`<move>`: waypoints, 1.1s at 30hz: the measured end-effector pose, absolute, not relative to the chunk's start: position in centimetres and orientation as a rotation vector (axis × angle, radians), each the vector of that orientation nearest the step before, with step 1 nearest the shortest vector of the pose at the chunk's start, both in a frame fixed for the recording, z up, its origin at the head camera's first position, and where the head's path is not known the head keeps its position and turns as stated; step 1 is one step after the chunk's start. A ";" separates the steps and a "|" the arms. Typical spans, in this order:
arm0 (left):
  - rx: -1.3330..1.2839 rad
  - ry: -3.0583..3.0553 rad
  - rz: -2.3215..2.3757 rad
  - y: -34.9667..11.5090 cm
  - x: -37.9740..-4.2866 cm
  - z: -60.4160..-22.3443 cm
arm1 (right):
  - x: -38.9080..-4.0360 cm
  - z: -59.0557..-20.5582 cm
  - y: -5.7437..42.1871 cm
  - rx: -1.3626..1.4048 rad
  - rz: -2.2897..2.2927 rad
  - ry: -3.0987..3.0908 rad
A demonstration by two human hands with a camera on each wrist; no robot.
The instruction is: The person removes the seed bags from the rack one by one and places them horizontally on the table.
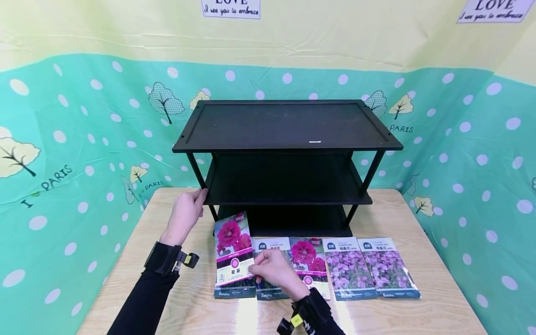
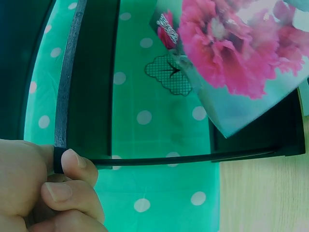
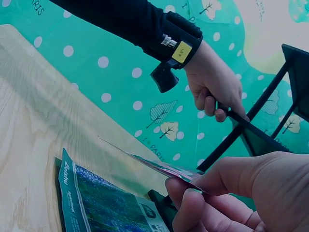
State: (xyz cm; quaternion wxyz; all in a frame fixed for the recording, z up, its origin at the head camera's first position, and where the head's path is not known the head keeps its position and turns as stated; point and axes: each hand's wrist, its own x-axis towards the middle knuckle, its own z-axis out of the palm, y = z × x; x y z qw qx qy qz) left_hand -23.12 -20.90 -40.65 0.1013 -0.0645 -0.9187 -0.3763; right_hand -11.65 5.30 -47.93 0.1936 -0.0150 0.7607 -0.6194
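Note:
My left hand [image 1: 184, 216] grips the left front corner of the black rack's middle shelf [image 1: 289, 179], beside the post. In the left wrist view, its thumb and fingers [image 2: 72, 191] curl around that corner. My right hand [image 1: 274, 270] pinches the lower right edge of a seed packet [image 1: 230, 249] with deep pink flowers. Raised off the table, this packet tilts in front of the bottom shelf's left end. Beneath it lies a packet with blue flowers [image 3: 108, 198], mostly covered in the head view. Another packet [image 1: 271, 244] is partly behind my right hand.
To the right on the wooden table [image 1: 197, 298] lie a second pink-flower packet [image 1: 303, 252] and two purple-flower packets, one nearer [image 1: 349, 274] and one at the end [image 1: 389, 270]. The rack's top shelf [image 1: 284, 125] overhangs the lower ones. A dotted green curtain [image 1: 104, 149] surrounds the table.

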 end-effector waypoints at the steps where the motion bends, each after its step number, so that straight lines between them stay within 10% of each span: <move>1: -0.192 -2.711 -1.111 -20.9 -23.1 -40.7 | -11.7 -48.0 5.2 -0.041 -1.734 2.133; 33: -0.194 -2.701 -1.123 -21.0 -23.0 -40.6 | -10.5 -50.9 1.3 0.047 -1.728 2.072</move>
